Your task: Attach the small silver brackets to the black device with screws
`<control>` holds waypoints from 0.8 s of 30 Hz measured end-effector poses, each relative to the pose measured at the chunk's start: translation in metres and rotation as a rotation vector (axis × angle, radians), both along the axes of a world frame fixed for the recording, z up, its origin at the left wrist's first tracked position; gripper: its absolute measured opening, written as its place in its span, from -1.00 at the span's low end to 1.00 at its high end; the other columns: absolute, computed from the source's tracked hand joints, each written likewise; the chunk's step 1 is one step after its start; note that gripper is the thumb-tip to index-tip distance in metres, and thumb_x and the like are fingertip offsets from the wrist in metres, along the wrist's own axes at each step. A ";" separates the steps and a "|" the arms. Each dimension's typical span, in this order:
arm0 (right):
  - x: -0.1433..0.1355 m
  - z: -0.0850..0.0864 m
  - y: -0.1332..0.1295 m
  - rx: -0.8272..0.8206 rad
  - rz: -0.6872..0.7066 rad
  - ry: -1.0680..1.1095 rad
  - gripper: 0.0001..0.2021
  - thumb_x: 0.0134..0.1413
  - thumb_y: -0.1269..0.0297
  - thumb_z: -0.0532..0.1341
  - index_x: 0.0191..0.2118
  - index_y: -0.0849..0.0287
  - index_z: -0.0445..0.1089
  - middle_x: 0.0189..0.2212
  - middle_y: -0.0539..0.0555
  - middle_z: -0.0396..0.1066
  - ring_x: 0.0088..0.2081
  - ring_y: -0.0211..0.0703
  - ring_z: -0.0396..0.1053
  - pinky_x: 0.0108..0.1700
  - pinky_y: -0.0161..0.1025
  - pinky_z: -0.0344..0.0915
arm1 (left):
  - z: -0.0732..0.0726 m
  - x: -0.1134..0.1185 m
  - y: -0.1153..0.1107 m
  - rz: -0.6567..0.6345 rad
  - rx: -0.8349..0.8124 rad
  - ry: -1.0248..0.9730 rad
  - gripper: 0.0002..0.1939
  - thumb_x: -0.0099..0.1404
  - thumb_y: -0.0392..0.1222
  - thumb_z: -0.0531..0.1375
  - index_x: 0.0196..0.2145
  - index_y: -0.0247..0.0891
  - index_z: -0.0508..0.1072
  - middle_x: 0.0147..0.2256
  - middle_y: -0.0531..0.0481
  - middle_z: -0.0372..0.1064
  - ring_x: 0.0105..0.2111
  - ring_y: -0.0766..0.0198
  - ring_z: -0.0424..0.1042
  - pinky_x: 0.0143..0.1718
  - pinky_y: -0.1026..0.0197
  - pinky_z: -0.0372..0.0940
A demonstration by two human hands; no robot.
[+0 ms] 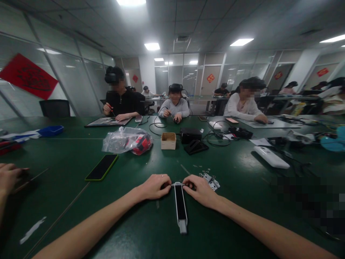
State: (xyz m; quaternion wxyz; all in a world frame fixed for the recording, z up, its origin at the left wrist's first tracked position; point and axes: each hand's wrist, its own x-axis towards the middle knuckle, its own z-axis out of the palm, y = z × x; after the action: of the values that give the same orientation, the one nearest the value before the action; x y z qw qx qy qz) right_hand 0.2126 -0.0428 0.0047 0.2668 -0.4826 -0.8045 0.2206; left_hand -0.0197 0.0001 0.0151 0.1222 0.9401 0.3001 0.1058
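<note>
A slim bar (pixel 180 205) is laid on the green table (pixel 134 230), at the near middle, with its black face turned up and its pale end pointed toward the near edge. At its far end a thin rod (pixel 173 185) is seen to stick out on both sides. The rod's left end is pinched by the left hand (pixel 157 187), thumb and finger brought together; its right end is gripped likewise by the right hand (pixel 201 189). The finer detail of the rod is too small to be told.

Just beyond the right hand, small metal parts (pixel 211 181) are scattered, with a few rings among them. To the left, a green-edged phone (pixel 101 167) is placed, and beyond it a clear bag (pixel 126 140) with something red inside. Right of the bag, a small open box (pixel 168 141) is set beside a black case (pixel 191 135). Farther right, a white device (pixel 271 157) is laid down. At the far left edge, a thin tool is held by a co-worker's hand (pixel 9 176). Across the table, three people are seated.
</note>
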 end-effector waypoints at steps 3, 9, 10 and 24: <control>-0.001 -0.002 0.001 0.020 -0.002 0.010 -0.86 0.11 0.29 0.15 -0.26 0.20 0.41 -0.39 0.04 0.38 -0.37 -0.23 0.30 -0.34 -0.30 0.24 | -0.004 -0.001 0.002 -0.004 0.007 -0.009 -0.88 0.27 -0.24 0.03 -0.30 -0.27 0.35 -0.41 0.03 0.33 -0.44 0.32 0.32 -0.40 0.32 0.15; -0.001 0.000 0.000 0.010 -0.002 -0.001 -0.83 0.14 0.26 0.13 -0.26 0.20 0.42 -0.37 0.04 0.38 -0.36 -0.23 0.30 -0.34 -0.30 0.23 | -0.002 -0.001 0.001 -0.002 0.005 -0.009 -0.89 0.27 -0.23 0.04 -0.31 -0.26 0.34 -0.39 0.03 0.33 -0.43 0.32 0.32 -0.39 0.32 0.16; -0.001 0.001 0.000 0.001 -0.004 -0.007 -0.83 0.14 0.25 0.13 -0.26 0.20 0.41 -0.36 0.04 0.39 -0.36 -0.23 0.30 -0.34 -0.30 0.24 | 0.000 -0.001 0.000 -0.001 0.001 -0.006 -0.90 0.27 -0.24 0.04 -0.31 -0.26 0.34 -0.39 0.03 0.34 -0.43 0.32 0.32 -0.38 0.32 0.16; -0.001 0.008 -0.002 -0.021 0.007 -0.034 -0.82 0.17 0.24 0.10 -0.25 0.19 0.40 -0.33 0.04 0.38 -0.35 -0.23 0.31 -0.33 -0.30 0.26 | 0.004 0.001 -0.002 0.007 -0.004 0.007 -0.90 0.26 -0.25 0.04 -0.32 -0.26 0.33 -0.40 0.03 0.33 -0.44 0.32 0.31 -0.41 0.32 0.16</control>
State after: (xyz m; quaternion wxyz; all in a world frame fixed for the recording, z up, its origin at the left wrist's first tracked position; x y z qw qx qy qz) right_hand 0.2114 -0.0446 0.0123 0.2473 -0.4863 -0.8081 0.2220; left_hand -0.0191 -0.0024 0.0190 0.1229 0.9391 0.3042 0.1025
